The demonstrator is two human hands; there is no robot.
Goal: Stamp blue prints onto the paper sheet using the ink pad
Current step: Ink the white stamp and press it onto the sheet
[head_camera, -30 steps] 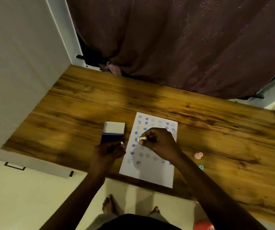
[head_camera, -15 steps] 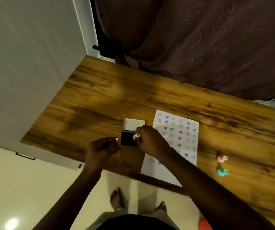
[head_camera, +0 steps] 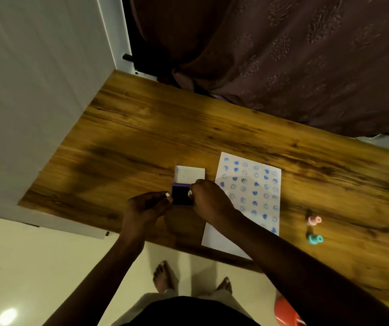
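Head view looks straight down on a wooden table (head_camera: 123, 137), and both hands are meeting at the ink pad (head_camera: 181, 196). That pad sits open near the front edge of the table, its dark inked face up and its white lid (head_camera: 190, 174) flipped back at 12 o'clock from it. The left hand (head_camera: 145, 209) comes in from 9 o'clock of the pad, fingers curled in loosely, thumb and forefinger tips set against the pad's left edge as if bracing it; nothing else shows inside that hand. The right hand (head_camera: 208, 203) is closed down tight from 3 o'clock, fingers bunched in a pinch around a small white stamp (head_camera: 190, 192), of which only a pale round end peeks out at the fingertips. That end sits right at the pad's right edge, and with the motion blur it is hard to say whether the stamp face is actually touching the ink.

At 3 o'clock from the pad lies the paper sheet (head_camera: 224, 241), flat on the wood, its upper part filled with rows of blue prints (head_camera: 255, 184), hearts and round smiley faces; the bottom strip is bare. The right forearm crosses the sheet's lower part. Further out at 3 o'clock, well apart from the paper, rest a pink stamp (head_camera: 314, 220) and a teal stamp (head_camera: 315, 238), one just below the other.
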